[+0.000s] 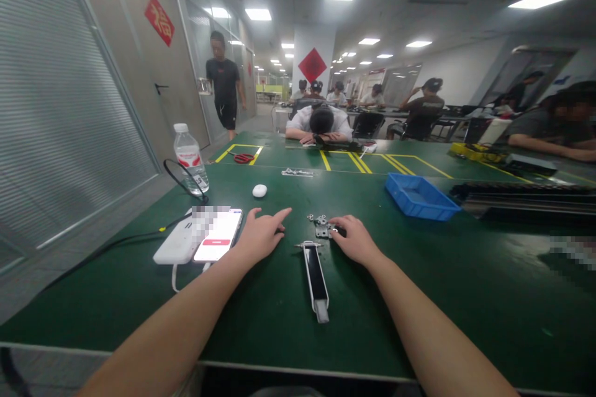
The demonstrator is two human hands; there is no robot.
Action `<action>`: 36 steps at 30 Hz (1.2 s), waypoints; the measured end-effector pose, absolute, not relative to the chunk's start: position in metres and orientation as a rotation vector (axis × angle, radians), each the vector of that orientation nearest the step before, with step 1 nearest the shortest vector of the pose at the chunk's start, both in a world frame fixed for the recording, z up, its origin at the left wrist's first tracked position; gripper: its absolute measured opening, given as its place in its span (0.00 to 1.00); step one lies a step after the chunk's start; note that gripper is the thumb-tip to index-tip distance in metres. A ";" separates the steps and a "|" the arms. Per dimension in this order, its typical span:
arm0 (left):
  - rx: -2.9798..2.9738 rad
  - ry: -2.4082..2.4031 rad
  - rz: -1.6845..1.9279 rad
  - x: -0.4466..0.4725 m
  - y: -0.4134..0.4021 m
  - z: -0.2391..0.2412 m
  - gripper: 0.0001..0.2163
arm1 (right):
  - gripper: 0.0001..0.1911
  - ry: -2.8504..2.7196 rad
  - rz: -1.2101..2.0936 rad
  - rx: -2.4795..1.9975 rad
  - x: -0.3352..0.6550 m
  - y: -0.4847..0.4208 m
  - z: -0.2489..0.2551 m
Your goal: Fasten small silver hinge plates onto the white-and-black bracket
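Workbench: broad dark-green tabletop (261, 329) in a bright office, yellow tape marking its far part, where a person in a pale top rests head on folded arms.
Metal parts: loose cluster of small silvery metal pieces (321, 231), flat on the tabletop in front of the wearer, between the two hands and closer to the right.
Right hand: bent fingers of the right hand (356, 240) come in from the right over the cluster's right edge; the grip is narrow, but whether anything is pinched in it I cannot tell.
Left hand: the left hand (264, 232) sits to the left, apart from the cluster, index finger stretched toward it, thumb spread, grip wide and holding nothing visible.
Nearer hand: the right, clearly; the left has a strip of bare green between it and the pieces.
Slim bar: long white-framed bar with a black face (316, 274) lies just on the wearer's side of the cluster, long axis running away from the body, far end leaning slightly left, grey tip toward the wearer.
Left side: lit white-screened phone (218, 240), beside the left wrist.
Right side: shallow blue plastic tray (426, 209), beyond the right hand.
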State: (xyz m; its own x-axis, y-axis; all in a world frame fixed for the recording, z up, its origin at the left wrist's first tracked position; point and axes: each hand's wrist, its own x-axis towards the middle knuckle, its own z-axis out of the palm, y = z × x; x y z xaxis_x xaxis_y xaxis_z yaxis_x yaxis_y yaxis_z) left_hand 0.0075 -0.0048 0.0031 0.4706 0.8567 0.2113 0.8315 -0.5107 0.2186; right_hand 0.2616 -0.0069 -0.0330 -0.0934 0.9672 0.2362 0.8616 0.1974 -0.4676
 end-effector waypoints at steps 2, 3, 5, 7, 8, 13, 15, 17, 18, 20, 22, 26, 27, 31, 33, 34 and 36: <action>2.631 1.510 0.442 0.007 -0.004 0.004 0.25 | 0.14 -1.987 0.279 -1.695 0.262 -0.007 -0.033; 2.640 1.509 0.436 0.007 -0.004 0.004 0.24 | 0.14 -1.987 0.279 -1.692 0.262 -0.007 -0.034; 2.672 1.501 0.417 0.008 -0.004 0.002 0.22 | 0.14 -1.987 0.279 -1.686 0.262 -0.007 -0.034; 2.714 1.487 0.412 0.009 -0.004 0.000 0.19 | 0.14 -1.984 0.275 -1.678 0.262 -0.007 -0.034; 2.736 1.482 0.417 0.009 -0.004 -0.001 0.18 | 0.14 -1.979 0.271 -1.674 0.262 -0.007 -0.035; 2.754 1.437 0.627 0.011 -0.006 -0.003 0.14 | 0.13 -1.930 0.251 -1.639 0.260 -0.009 -0.032; 2.705 1.359 0.813 0.013 -0.008 -0.002 0.12 | 0.12 -1.912 0.238 -1.581 0.258 -0.010 -0.028; 2.682 1.262 0.969 0.017 -0.011 -0.002 0.11 | 0.11 -1.899 0.230 -1.490 0.254 -0.013 -0.024; 2.693 1.213 1.025 0.019 -0.012 -0.002 0.10 | 0.10 -1.896 0.233 -1.437 0.252 -0.015 -0.022; 2.734 1.125 1.108 0.022 -0.015 -0.003 0.10 | 0.09 -1.901 0.256 -1.333 0.246 -0.019 -0.018; 2.790 1.016 1.152 0.025 -0.018 -0.004 0.09 | 0.09 -1.918 0.290 -1.248 0.240 -0.023 -0.015; 2.875 0.817 1.174 0.028 -0.023 -0.005 0.09 | 0.09 -1.969 0.330 -1.166 0.231 -0.031 -0.011; 2.892 0.786 1.180 0.028 -0.024 -0.005 0.09 | 0.09 -1.986 0.332 -1.155 0.230 -0.032 -0.010; 2.923 0.729 1.159 0.027 -0.024 -0.005 0.09 | 0.08 -2.021 0.347 -1.115 0.228 -0.034 -0.009; 2.918 0.726 1.157 0.027 -0.024 -0.005 0.09 | 0.08 -2.023 0.359 -1.098 0.228 -0.034 -0.009; 2.915 0.724 1.166 0.026 -0.024 -0.005 0.09 | 0.08 -2.026 0.361 -1.091 0.228 -0.034 -0.009; 2.909 0.727 1.183 0.026 -0.024 -0.004 0.09 | 0.08 -2.032 0.359 -1.080 0.227 -0.034 -0.010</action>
